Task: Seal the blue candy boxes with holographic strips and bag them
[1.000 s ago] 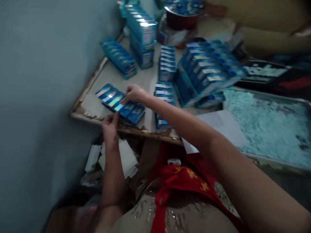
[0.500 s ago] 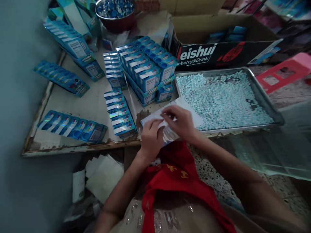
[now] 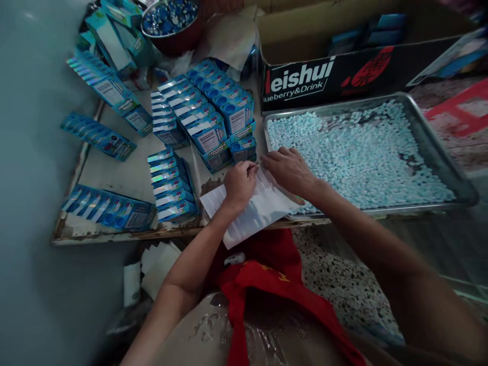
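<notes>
A white creased card sheet (image 3: 263,208) lies over the table's front edge, partly beside the tray's rim. My left hand (image 3: 241,185) is closed, its thumb and fingers pinching at the sheet's far edge. Against the same edge my right hand (image 3: 287,170) is curled, fingertips close to the left ones; what lies under its fingers is hidden. Just beyond the hands stands a block of blue printed candy boxes (image 3: 217,112) in trays labelled "Caramelo Masco". To the right, a metal tray (image 3: 409,109) holds many small light-blue pieces.
More rows of blue boxes (image 3: 173,185) stand on the left of the table (image 3: 110,175). At the back are a bowl (image 3: 183,35) of blue-and-silver pieces and a black printed carton (image 3: 301,84). A red plastic piece (image 3: 459,109) lies right of the tray.
My hands have moved to the sheet's far edge, and the sheet now lies flatter and more exposed. The view has shifted slightly.
</notes>
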The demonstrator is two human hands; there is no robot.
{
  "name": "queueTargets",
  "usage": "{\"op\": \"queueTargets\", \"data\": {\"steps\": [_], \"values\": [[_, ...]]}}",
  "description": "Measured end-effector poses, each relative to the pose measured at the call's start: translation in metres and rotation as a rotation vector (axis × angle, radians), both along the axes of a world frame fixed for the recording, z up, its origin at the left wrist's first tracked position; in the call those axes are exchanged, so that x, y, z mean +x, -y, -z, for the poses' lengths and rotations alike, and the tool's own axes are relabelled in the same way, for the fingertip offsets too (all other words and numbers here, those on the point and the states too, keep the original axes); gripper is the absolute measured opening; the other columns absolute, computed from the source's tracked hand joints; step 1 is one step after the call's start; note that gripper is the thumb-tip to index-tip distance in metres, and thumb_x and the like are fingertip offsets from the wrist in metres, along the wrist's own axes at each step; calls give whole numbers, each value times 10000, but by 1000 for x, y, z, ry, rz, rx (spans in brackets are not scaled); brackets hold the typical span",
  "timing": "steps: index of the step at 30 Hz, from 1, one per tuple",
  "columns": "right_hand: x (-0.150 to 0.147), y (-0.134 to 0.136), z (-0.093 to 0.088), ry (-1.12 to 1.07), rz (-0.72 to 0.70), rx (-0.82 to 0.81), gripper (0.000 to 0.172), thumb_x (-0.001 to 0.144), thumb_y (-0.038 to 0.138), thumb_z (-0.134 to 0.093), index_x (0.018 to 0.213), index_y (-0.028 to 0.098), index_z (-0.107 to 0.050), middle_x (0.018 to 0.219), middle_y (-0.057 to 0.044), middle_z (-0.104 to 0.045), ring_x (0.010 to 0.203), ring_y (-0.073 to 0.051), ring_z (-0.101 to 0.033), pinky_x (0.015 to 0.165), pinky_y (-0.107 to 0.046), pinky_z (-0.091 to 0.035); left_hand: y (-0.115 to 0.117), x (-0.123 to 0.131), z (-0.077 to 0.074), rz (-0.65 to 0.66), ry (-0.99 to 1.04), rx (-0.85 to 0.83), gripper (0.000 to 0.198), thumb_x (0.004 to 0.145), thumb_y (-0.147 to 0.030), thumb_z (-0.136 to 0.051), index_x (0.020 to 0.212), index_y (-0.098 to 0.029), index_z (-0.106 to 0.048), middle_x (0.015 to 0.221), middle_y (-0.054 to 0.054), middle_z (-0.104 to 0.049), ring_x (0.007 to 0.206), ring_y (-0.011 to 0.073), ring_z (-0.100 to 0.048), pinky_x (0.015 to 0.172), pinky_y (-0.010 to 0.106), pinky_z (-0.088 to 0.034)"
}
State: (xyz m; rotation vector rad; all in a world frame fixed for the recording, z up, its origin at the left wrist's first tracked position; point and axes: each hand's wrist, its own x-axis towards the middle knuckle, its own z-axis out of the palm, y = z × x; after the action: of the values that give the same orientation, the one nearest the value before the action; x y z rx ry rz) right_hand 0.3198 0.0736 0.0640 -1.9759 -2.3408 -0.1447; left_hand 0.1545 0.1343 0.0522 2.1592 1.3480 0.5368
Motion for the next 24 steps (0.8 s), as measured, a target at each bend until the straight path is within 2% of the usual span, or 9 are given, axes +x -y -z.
{"op": "queueTargets", "data": {"steps": [3, 6, 10, 14, 19, 24], "values": [[2, 8, 4, -7, -21, 97, 413, 1099, 202, -403, 1445, 148, -622, 1334, -160, -714, 1135, -322, -570, 944, -450, -373, 0, 3, -8, -14, 14, -64, 157, 1014, -261, -676, 1043, -246, -830, 1115, 65, -835, 1027, 252, -751, 910, 346, -522], [5, 17, 10, -62, -7, 146, 408, 1095, 212, -417, 1435, 182, -641, 1402, -143, -700, 1162, -319, -572, 983, -471, -386, 0, 3, -10, -4, 69, -122, 151, 989, -240, -681, 978, -246, -832, 1043, 59, -844, 961, 248, -753, 864, 345, -522], [1, 26, 19, -103, -16, 118, 466, 1083, 173, -399, 1495, 149, -616, 1490, -169, -669, 1185, -323, -615, 1044, -500, -429, -1, -2, -6, 15, 153, -141, 146, 959, -252, -689, 907, -232, -824, 944, 64, -835, 862, 242, -735, 797, 343, -510], [-4, 37, 27, -98, -8, 125, 550, 1037, 104, -421, 1571, 117, -551, 1592, -206, -586, 1331, -349, -607, 1148, -537, -426, -3, -3, 2, -5, 187, -191, 121, 917, -255, -714, 866, -231, -821, 874, 45, -823, 812, 230, -715, 761, 332, -499], [1, 54, 33, -54, -31, 176, 528, 1026, 93, -445, 1530, 144, -594, 1601, -174, -588, 1462, -361, -526, 1247, -590, -339, -6, -2, 10, -1, 226, -281, 102, 880, -234, -743, 799, -219, -804, 837, 23, -813, 807, 220, -719, 738, 319, -483], [4, 61, 33, -149, -63, 191, 434, 1052, 124, -442, 1414, 214, -663, 1542, -134, -647, 1455, -322, -517, 1215, -563, -332, -1, -6, 7, 13, 196, -236, 107, 906, -253, -732, 843, -216, -811, 876, 41, -823, 818, 228, -726, 747, 331, -485]]}}
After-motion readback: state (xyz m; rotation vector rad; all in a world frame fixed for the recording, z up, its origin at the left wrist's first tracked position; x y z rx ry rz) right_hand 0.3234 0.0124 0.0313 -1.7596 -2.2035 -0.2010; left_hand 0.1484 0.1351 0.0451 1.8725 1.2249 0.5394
